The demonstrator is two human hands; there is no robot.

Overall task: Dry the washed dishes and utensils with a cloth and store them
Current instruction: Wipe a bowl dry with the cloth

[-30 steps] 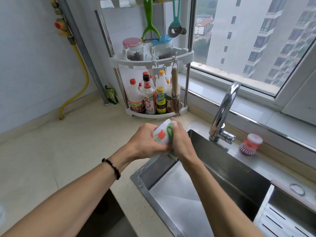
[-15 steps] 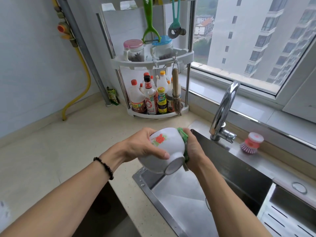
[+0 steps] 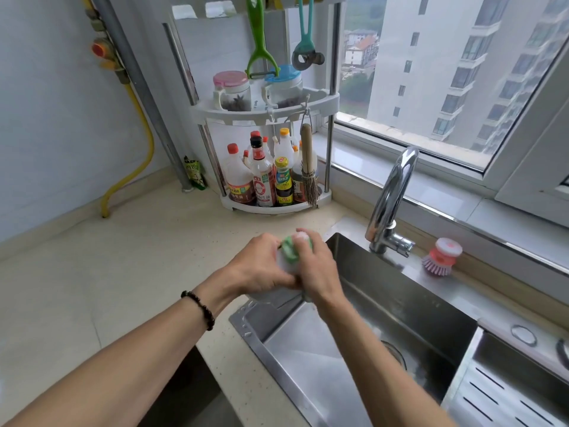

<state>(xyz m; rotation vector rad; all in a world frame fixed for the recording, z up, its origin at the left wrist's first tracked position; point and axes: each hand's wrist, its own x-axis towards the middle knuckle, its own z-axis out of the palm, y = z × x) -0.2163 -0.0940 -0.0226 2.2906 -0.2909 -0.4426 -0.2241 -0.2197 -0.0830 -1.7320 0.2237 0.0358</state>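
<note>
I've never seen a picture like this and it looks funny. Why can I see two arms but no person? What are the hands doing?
The camera sits on the person's head and looks down, so you see only their arms, as if you were them. There is no robot here. The left hand holds a white bowl, mostly hidden and blurry because the hands are moving. The right hand presses a green cloth against the bowl to dry it. They work over the corner of a shiny metal sink with a curved tap. A pink dish brush stands behind the sink. On the pale counter is a corner rack with sauce bottles.
</note>
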